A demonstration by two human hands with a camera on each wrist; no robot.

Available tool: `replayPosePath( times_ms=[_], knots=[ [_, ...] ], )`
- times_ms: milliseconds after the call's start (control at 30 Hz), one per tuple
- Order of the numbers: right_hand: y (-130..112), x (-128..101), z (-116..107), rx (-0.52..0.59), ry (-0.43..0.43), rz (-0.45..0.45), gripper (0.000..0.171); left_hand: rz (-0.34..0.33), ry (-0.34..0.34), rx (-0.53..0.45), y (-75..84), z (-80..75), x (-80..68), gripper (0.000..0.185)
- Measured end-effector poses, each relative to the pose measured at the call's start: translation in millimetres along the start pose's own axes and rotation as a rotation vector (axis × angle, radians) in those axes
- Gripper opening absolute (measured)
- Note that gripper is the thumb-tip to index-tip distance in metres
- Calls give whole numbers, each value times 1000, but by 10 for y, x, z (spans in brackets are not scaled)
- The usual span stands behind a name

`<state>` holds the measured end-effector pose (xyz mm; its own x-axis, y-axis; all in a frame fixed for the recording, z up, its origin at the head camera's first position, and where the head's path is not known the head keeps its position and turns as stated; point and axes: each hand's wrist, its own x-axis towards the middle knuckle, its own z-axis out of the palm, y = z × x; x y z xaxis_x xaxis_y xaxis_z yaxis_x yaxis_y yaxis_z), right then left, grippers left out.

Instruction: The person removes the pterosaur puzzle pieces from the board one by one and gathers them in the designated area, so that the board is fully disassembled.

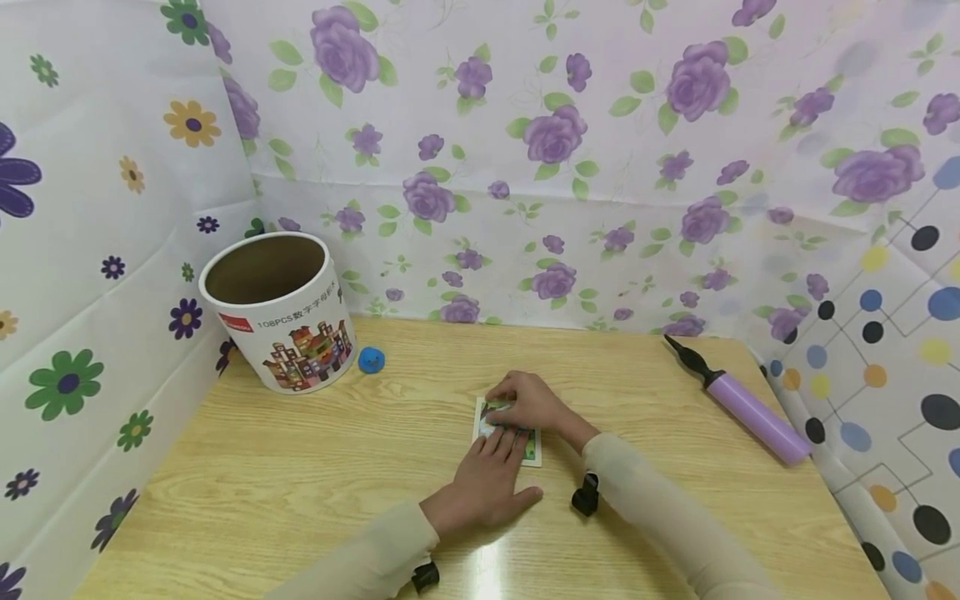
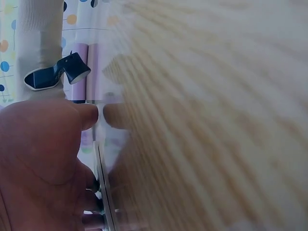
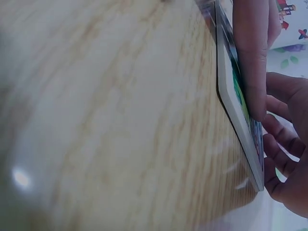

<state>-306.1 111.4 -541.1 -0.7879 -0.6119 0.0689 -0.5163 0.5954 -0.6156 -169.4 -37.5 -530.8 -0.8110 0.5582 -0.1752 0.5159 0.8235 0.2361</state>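
A small flat board (image 1: 533, 454) with a green, colourful picture and a pale border lies on the table, partly covered by both hands. My left hand (image 1: 486, 487) reaches over its near part, fingers extended onto the picture and thumb out to the side above the table. At the far part of the board, my right hand (image 1: 528, 404) has bent fingers, their tips close to the picture. In the right wrist view the board (image 3: 238, 103) is seen edge-on, with the right hand (image 3: 288, 130) beside it. Whether anything is between those fingertips is hidden.
A large white printed bucket (image 1: 279, 312) stands at the back left, with a small blue ball-like object (image 1: 371, 360) next to it. A purple hand pump (image 1: 757, 417) with a black nozzle lies at the right. Patterned cloths line the back and sides of the wooden table (image 1: 285, 467).
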Motion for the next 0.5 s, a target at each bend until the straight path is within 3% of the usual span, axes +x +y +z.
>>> replayPosePath(
  times_ms=[500],
  knots=[
    [-13, 28, 12, -22, -10, -6, 26, 3, 19, -19, 0, 9, -4, 87]
  ],
)
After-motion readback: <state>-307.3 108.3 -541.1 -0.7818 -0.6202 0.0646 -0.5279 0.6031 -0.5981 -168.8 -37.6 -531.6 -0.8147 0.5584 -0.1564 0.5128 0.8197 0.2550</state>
